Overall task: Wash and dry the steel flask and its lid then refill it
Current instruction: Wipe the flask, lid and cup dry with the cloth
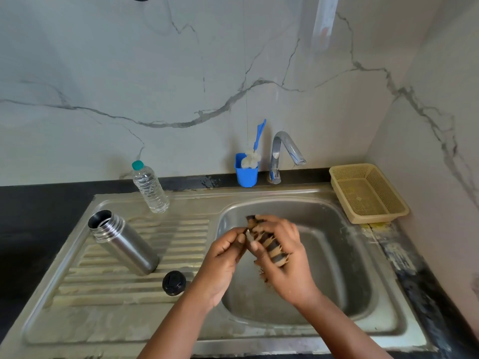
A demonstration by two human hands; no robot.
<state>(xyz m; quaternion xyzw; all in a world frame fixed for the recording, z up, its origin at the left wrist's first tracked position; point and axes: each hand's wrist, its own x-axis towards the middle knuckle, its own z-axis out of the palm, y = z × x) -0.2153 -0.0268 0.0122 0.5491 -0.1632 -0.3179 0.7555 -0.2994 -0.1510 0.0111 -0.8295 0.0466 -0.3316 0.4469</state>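
The open steel flask [121, 242] stands on the ribbed draining board [108, 288] left of the basin. Its black lid [174, 283] lies on the board in front of it. Over the sink basin [331, 255], my right hand [282, 257] grips a striped brown and tan cloth [269, 248]. My left hand [225, 257] pinches one end of that same cloth. A plastic water bottle [149, 188] with a teal cap stands behind the flask.
A chrome tap [285, 154] rises behind the basin. Left of it a blue cup [246, 172] holds a bottle brush [255, 149]. A yellow mesh basket [368, 193] sits at the right on the dark counter [414, 270].
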